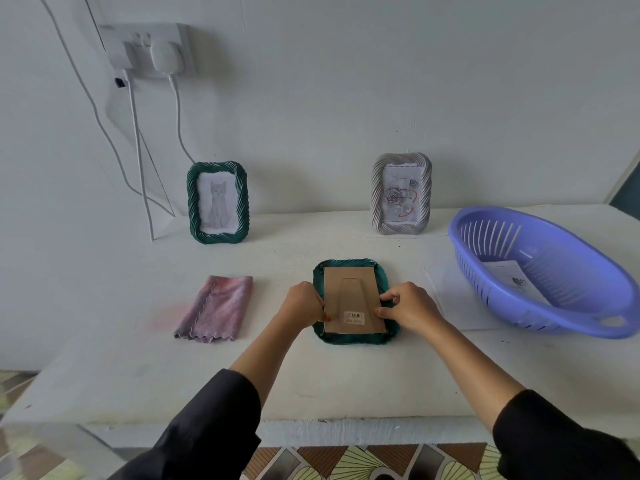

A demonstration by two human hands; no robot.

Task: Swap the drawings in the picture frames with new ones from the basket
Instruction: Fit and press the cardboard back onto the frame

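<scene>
Head camera: looks down on a white table (311, 375). Finds a green frame (356, 337) lying face down near the middle, cardboard backing (353, 289) up, barcode sticker toward the near edge. Sees left hand (303, 303) curled at the backing's left edge, fingertips gripping the cardboard. Sees right hand (410, 306) at the right edge, thumb and forefinger pinching there, other fingers bent. Cannot tell whether a clip sits under either fingertip. Places a second green frame (191, 202) upright at the wall, back left, holding a cat drawing (217, 206), and a grey frame (376, 195) upright back right, holding a rose drawing (401, 197). Notes a purple basket (561, 271) at the right with a printed sheet (512, 277) inside. Notes a folded pink cloth (216, 308) left of the face-down frame, apart from it.
</scene>
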